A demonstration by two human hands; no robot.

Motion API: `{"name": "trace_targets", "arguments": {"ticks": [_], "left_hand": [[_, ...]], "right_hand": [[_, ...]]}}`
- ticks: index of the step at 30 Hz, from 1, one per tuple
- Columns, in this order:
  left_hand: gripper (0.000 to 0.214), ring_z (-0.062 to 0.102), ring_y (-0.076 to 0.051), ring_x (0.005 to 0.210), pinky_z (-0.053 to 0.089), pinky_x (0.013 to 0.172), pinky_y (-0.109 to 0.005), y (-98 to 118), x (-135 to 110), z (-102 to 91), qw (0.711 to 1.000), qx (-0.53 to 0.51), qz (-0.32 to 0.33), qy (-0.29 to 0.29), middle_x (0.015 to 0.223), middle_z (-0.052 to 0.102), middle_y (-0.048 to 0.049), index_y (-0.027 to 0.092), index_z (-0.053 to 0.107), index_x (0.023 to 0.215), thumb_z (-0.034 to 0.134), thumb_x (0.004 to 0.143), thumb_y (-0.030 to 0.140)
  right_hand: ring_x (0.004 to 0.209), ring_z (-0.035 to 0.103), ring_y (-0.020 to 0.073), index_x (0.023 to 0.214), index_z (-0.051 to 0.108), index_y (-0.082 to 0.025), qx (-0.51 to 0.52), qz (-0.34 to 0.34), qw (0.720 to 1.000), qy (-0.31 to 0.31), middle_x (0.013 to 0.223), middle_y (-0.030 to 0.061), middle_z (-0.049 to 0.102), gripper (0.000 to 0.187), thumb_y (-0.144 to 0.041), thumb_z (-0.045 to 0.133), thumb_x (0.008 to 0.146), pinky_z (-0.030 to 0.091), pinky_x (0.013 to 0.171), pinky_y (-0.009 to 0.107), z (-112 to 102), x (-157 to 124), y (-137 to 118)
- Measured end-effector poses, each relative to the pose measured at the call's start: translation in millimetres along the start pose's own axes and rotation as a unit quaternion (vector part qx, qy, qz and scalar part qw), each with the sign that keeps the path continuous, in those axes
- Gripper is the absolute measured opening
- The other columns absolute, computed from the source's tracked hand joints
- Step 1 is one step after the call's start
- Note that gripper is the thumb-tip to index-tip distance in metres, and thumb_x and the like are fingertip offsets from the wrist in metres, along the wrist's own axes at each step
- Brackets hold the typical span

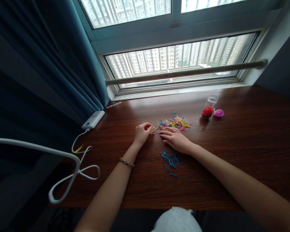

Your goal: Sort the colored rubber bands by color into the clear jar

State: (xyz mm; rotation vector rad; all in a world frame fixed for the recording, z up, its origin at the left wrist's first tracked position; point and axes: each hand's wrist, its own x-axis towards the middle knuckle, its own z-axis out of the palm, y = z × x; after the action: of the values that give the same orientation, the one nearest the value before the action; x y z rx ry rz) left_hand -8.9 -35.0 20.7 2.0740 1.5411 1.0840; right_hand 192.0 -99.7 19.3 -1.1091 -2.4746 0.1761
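A loose heap of small coloured rubber bands, yellow, pink and blue, lies on the brown wooden table. At its left edge is my left hand, fingers curled in and tips pressed together beside a few yellow and pink bands; whatever they pinch is too small to make out. My right hand lies palm down along the near edge of the heap, fingers stretched out and slightly apart, fingertips touching bands there. Nearer to me, just below the right hand, is a separate group of blue rubber bands.
A clear jar with red contents stands at the back right, a pink lid beside it. To the left lie a white power strip and a looping white cable. Behind the table are a window and a blue curtain.
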Motion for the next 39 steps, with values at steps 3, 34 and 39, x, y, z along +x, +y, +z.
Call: {"name": "trace_targets", "arguments": {"ticks": [3,34,39], "left_hand": [[0.015,0.055,-0.012,0.057,0.042,0.057,-0.022,0.5,-0.8,-0.2,1.000,0.012,-0.003,-0.006,0.066,0.064,-0.0027,0.016,0.064,0.075,0.056,0.072,0.027],[0.026,0.055,-0.012,0.056,0.042,0.052,-0.022,51.8,-16.0,-16.7,0.931,-0.222,-0.015,-0.290,0.068,0.066,-0.0045,0.012,0.068,0.074,0.066,0.065,0.036],[0.029,0.053,-0.012,0.058,0.042,0.054,-0.023,52.0,-21.8,-3.5,0.953,-0.143,0.062,-0.261,0.066,0.063,-0.0041,0.014,0.068,0.070,0.054,0.077,0.039]], "right_hand": [[0.119,0.036,0.0222,0.115,0.055,-0.022,0.014,0.008,1.000,0.018,0.119,0.0064,0.055,0.032,-0.028,0.040,0.088,0.027,0.099,0.044,0.1,1.1,1.8],[0.044,0.047,0.0083,0.074,0.059,-0.015,0.533,0.315,0.731,0.288,0.059,0.0006,0.058,0.034,-0.047,0.063,0.062,0.037,0.039,0.021,-13.0,4.5,39.6],[0.038,0.034,0.0048,0.073,0.060,-0.016,0.548,0.291,0.727,0.292,0.046,-0.0063,0.041,0.031,-0.046,0.061,0.067,0.027,0.036,0.018,-22.7,3.7,38.7]]}}
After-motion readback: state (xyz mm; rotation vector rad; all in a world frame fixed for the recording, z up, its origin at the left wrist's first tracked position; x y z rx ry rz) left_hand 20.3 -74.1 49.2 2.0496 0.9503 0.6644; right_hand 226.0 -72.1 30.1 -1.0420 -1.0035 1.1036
